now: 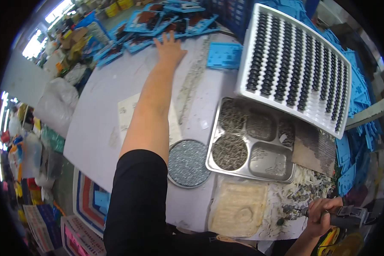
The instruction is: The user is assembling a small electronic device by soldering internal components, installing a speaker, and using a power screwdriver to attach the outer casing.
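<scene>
- Blue plastic panels, many with dark brown or black inserts, lie in a loose heap at the far end of the counter, and out over it stretches the left arm!
- Left hand at the heap's near edge, palm down, grip wide, fingers fanned; whether the fingertips touch a panel, nobody can tell from here.
- Thin, flat and probably light, each panel looks stiff enough to lift by one side; the smooth plastic may slide, and the inserts could be the delicate part. Outer blue edge, that's the place to take hold!
- Trouble is the overlap: panels lean across one another at odd angles, so a tug on one could drag its neighbours.
- Down at lower right, the right hand has its grip wrapped around a grey power tool, nose pointing left over scattered scraps.
- One blue plate lies alone, right of the left hand, just beside a big white tray lined with black parts.
- That tray sits tilted, its lower edge over a metal tray of small pieces; a round dish of silvery bits stands beside it, close to the left arm. A low sleeve could catch that rim!
</scene>
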A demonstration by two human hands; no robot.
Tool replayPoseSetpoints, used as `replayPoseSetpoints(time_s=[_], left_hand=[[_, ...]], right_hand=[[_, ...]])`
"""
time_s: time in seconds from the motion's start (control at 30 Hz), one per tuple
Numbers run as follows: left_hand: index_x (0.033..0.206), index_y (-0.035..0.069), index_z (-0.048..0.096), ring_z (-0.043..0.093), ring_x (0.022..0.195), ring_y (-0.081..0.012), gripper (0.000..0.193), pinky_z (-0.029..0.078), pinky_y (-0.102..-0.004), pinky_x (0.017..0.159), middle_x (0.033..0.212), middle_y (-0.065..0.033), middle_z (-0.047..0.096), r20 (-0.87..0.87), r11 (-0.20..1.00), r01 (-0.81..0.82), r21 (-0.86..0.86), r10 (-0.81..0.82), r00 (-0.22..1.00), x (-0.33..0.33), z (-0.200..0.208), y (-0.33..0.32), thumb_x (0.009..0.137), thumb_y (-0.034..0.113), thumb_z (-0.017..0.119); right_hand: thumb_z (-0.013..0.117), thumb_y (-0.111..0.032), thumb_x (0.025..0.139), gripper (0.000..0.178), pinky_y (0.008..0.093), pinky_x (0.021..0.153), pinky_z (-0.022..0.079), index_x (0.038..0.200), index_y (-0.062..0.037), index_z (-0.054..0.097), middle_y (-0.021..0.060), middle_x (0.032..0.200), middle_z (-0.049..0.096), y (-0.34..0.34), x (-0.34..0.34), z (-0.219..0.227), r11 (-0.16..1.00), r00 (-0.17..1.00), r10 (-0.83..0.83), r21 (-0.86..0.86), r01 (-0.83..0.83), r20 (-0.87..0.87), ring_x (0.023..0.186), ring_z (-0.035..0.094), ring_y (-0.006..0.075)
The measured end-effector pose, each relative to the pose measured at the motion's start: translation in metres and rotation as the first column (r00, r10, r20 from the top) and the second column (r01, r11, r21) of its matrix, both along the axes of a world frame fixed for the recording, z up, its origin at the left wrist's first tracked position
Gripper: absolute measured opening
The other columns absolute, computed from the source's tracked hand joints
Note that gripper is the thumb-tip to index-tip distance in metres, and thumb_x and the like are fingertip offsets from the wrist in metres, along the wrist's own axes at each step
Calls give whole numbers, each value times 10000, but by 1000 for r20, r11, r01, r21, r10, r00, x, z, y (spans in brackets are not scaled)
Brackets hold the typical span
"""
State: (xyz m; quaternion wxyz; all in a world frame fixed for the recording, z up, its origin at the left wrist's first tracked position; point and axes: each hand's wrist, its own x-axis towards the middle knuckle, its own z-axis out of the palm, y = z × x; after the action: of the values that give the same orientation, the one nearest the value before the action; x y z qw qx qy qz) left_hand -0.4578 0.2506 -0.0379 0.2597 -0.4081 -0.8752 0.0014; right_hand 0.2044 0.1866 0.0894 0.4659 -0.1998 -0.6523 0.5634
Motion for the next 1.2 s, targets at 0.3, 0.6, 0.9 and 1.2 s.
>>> replayPoseSetpoints(time_s=[0.3, 0.6, 0.9, 1.2], left_hand=[[1105, 102, 714, 550, 1178, -325, 253, 441, -512, 1015, 1203, -94, 618, -145, 925, 371, 86, -357, 923, 11, 28, -54, 859, 116, 659], [996, 58, 722, 627, 903, -358, 264, 511, -431, 783, 994, -138, 629, 120, 724, 608, 328, -670, 733, 273, 158, -239, 777, -76, 659], [1044, 11, 753, 676, 996, -318, 267, 561, -381, 821, 1193, -148, 667, 410, 482, 658, 579, -869, 275, 474, 170, -339, 777, 22, 757], [1047, 91, 722, 647, 1003, -279, 389, 510, -426, 857, 1078, -68, 679, 538, 538, 657, 528, -810, 231, 472, 51, -341, 682, 104, 853]], right_hand=[[736, -295, 924, 699, 329, 711, 523, 1449, 31, 409, 172, 1121, 607, 17, 12, -2, 905, 941, -337, 273, 325, -2, 833, 611, 185], [703, -228, 925, 830, 467, 1148, 413, 1601, -10, 273, 211, 1538, 437, -79, -92, -19, 868, 896, 435, -306, -390, 90, 1411, 466, 331], [513, -434, 1078, 534, 335, 926, 537, 1381, 4, 558, 106, 1216, 674, -127, -91, -41, 351, 838, 394, -781, -517, -378, 1067, 657, 164], [583, -355, 1072, 399, 257, 631, 456, 945, 8, 691, -32, 843, 677, -68, -14, -79, 910, 872, 268, -405, -89, 409, 743, 574, 34]])
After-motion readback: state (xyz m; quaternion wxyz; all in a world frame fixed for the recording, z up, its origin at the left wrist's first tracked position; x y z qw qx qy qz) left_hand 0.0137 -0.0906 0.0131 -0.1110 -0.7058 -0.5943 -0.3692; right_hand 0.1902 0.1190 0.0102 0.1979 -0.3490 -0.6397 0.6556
